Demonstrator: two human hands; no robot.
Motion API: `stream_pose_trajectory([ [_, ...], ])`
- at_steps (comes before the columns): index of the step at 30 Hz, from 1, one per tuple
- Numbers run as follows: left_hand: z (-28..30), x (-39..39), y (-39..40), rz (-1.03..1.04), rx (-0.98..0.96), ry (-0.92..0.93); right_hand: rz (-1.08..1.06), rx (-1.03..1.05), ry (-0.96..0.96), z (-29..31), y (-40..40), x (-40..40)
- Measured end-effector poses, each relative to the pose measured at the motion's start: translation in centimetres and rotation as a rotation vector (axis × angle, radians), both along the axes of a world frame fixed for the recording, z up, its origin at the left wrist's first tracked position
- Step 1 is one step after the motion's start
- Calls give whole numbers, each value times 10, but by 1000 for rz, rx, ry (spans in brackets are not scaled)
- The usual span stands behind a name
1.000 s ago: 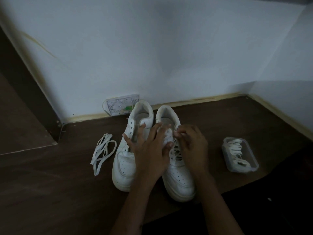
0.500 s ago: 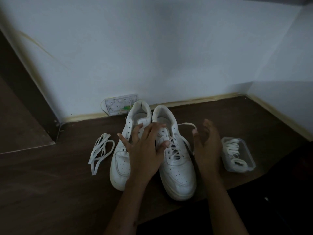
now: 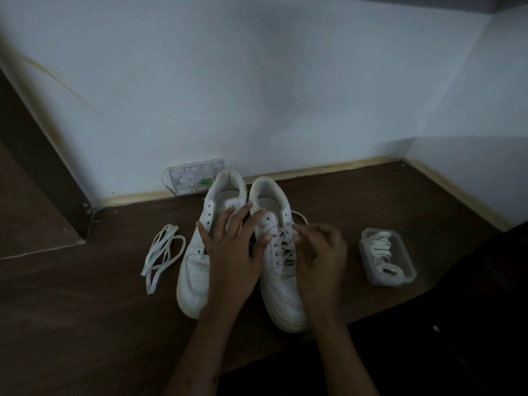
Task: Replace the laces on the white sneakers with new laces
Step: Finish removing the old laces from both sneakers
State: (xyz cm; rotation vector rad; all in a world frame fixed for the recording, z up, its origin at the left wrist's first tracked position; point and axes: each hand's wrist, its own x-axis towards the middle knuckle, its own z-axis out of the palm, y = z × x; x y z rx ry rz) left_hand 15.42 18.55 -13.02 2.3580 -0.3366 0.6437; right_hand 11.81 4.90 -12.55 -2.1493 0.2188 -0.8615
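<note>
Two white sneakers stand side by side on the dark floor, heels toward the wall. Furthest left lies a loose lace [image 3: 163, 254], bunched in loops and well apart from any hand. Next comes the left sneaker [image 3: 200, 252], whose eyelets look bare. The left hand [image 3: 231, 252] rests across the gap between the pair, fingers spread and fairly straight, pressing on both tongues without gripping anything. The right sneaker [image 3: 281, 270] is threaded over its lower eyelets, its top holes empty. The right hand [image 3: 320, 252] sits at that sneaker's outer side with fingers curled toward the crossings; whether it actually pinches the lace cannot be told. Furthest right, a clear plastic box [image 3: 386, 254] holds more white laces.

The step in hand seems to be working the lace through the right sneaker. It would go best with the left hand bracing the sneaker firmly while the right draws one crossing at a time, keeping the flat lace untwisted.
</note>
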Motion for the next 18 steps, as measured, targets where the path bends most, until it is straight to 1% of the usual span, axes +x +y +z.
stream_pose_trajectory([
  [2, 2, -2, -4, -10, 50, -28, -14, -108, 14, 0, 1, 2],
  [6, 1, -3, -10, -28, 273, -16, 66, -210, 130, -1, 1, 5],
  [7, 1, -2, -11, -24, 279, -1, 75, -224, 145, -1, 0, 5],
  [11, 6, 2, -5, -33, 177, 56, 63, -293, 162, 1, -3, 6],
  [14, 7, 3, -2, -69, 224, 28, 60, -306, 154, 3, -5, 10],
  [16, 6, 4, -1, -83, 269, 21, 54, -279, 133, 3, -5, 12],
  [18, 6, 7, 1, -106, 228, 19, 46, -258, 126, 3, -4, 12],
])
